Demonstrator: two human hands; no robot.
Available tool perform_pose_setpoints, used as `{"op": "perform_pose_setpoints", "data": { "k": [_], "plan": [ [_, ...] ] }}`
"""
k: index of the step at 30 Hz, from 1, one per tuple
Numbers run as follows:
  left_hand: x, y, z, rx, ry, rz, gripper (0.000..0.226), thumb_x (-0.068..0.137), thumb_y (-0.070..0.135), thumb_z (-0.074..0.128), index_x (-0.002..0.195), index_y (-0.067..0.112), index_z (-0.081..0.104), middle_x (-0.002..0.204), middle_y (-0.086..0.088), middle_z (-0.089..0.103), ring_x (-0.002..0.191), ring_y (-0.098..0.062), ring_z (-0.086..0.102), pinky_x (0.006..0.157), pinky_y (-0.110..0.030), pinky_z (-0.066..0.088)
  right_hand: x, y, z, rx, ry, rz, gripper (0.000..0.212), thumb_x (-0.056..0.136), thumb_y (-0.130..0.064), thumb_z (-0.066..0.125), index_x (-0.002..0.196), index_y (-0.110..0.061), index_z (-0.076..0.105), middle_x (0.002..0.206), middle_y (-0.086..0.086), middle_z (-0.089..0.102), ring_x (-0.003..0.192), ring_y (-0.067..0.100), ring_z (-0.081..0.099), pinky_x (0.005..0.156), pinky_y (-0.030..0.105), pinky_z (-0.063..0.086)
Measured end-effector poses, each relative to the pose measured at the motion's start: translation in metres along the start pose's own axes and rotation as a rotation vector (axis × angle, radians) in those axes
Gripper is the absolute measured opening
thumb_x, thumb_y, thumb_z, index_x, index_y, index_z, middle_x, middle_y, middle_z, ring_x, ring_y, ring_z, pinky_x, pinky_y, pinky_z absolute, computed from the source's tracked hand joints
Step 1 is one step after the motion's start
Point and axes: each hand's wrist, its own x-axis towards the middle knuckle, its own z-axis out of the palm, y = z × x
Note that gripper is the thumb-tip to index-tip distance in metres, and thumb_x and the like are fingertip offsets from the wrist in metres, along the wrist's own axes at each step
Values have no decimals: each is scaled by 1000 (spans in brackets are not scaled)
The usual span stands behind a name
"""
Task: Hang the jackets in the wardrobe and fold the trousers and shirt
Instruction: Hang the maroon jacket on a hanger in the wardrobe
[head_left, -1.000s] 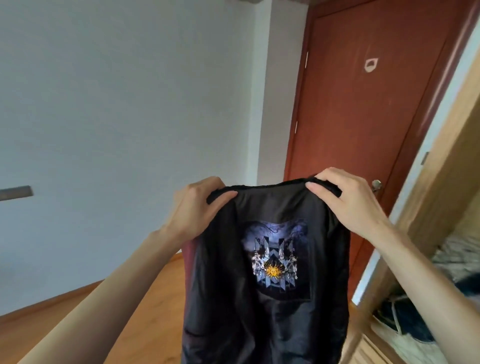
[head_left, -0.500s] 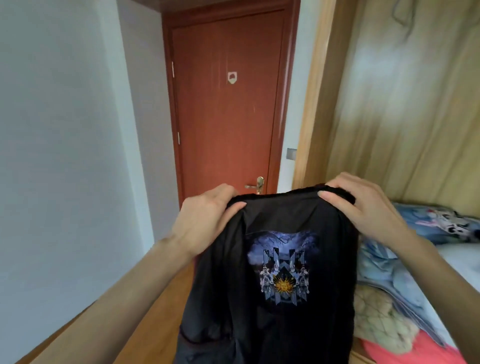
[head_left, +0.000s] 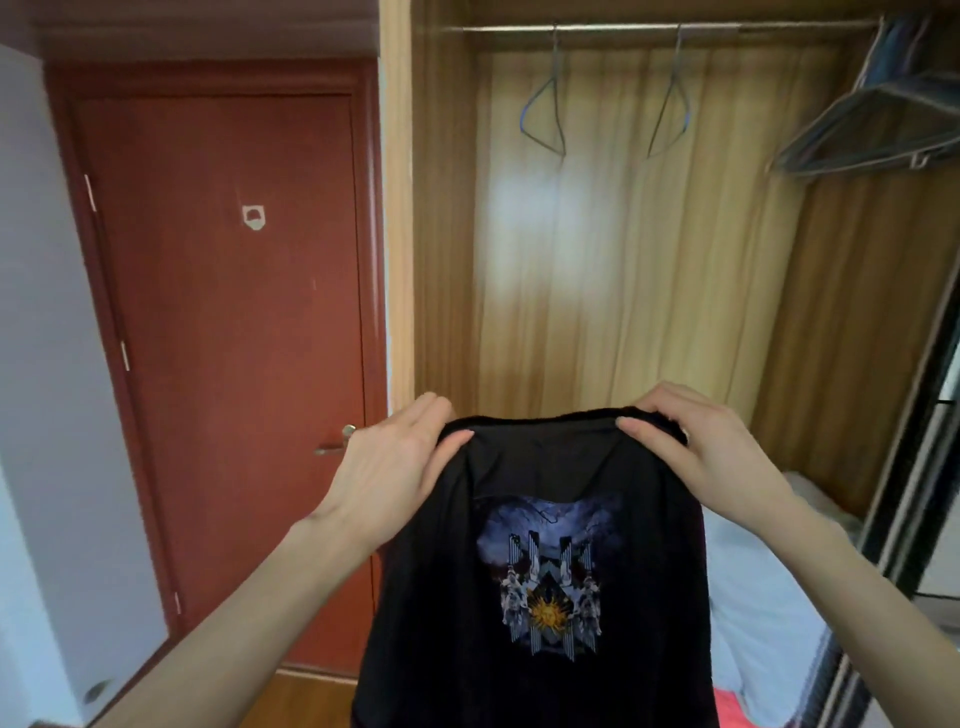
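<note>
Black fabric, a dark garment (head_left: 540, 587) with a blue, white and gold printed emblem (head_left: 550, 577) on its lining or back, hangs in front of the open wardrobe (head_left: 623, 260), held up by its top edge and blocking the view of the wardrobe's lower middle. Whether it is a jacket or the shirt cannot be told for certain.

Above the garment, a metal rail (head_left: 665, 27) runs across the top of the wardrobe. Two thin wire hangers hang from it, both empty: one (head_left: 543, 111) to the left and one (head_left: 670, 114) to the right. At the rail's far right a bunch of further hangers (head_left: 878, 130) sits tilted; their number cannot be counted. A yellowish curtain (head_left: 623, 270) covers the wardrobe's back. Left of the wardrobe stands a closed red-brown door (head_left: 228, 338), its metal handle (head_left: 335, 441) just beside the left hand. To the right of the garment and lower lies white bedding (head_left: 763, 613), with a strip of pink cloth (head_left: 732, 709) below it.

Two bare hands hold one garment. The left hand (head_left: 389, 467) is closed on the top left corner, thumb on the near side, fingers wrapped behind. The right hand (head_left: 696, 441) pinches the top right corner the same way, the fabric bunched under its fingers.
</note>
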Motion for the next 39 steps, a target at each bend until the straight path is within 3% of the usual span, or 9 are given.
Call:
{"op": "perform_pose_setpoints", "data": {
  "k": [4, 9, 12, 19, 25, 35, 39],
  "plan": [
    [39, 15, 27, -125, 28, -23, 27, 107, 41, 45, 98, 16, 50, 86, 4, 54, 74, -20, 54, 65, -40, 50, 12, 29, -23, -23, 44, -5, 22, 103, -38, 60, 95, -18, 67, 88, -5, 63, 87, 13, 61, 80, 31, 47],
    [85, 32, 57, -181, 17, -97, 30, 109, 43, 35, 97, 16, 42, 74, 2, 52, 59, -26, 55, 59, -48, 51, 35, 67, -40, -36, 153, -18, 19, 102, -37, 64, 93, -20, 67, 88, -11, 61, 85, 12, 61, 76, 19, 44],
    [118, 37, 70, -203, 58, -127, 29, 108, 43, 36, 97, 17, 42, 67, 5, 51, 54, -20, 53, 56, -46, 50, 56, 88, -49, -10, 178, -16, 18, 102, -36, 65, 92, -21, 67, 87, -12, 61, 84, 10, 60, 74, 18, 43],
    [193, 34, 79, -196, 100, -156, 25, 109, 42, 42, 99, 19, 45, 71, 4, 57, 65, -27, 59, 66, -49, 53, 112, 131, -63, 59, 116, 54, 31, 102, -42, 61, 85, -17, 64, 84, -1, 63, 80, 16, 60, 75, 31, 46],
    [241, 19, 87, -184, 239, -159, 29, 108, 43, 37, 90, 20, 40, 71, 6, 53, 63, -20, 54, 61, -42, 45, 155, 159, -52, 146, 171, 25, 30, 101, -45, 61, 81, -22, 61, 77, -5, 61, 75, 12, 58, 65, 21, 41],
    [304, -40, 81, -238, 255, -197, 22, 109, 38, 46, 95, 21, 45, 70, 4, 57, 74, -38, 60, 74, -51, 51, 241, 158, -34, 177, 185, 13, 28, 102, -39, 65, 80, -22, 62, 72, -5, 61, 65, 8, 52, 61, 19, 38],
    [322, -61, 75, -225, 272, -182, 22, 109, 38, 46, 94, 22, 45, 73, 2, 59, 76, -37, 59, 76, -51, 51, 273, 157, -29, 149, 166, 29, 29, 102, -41, 63, 83, -20, 63, 76, 0, 64, 69, 16, 55, 62, 23, 40]
  ]
}}
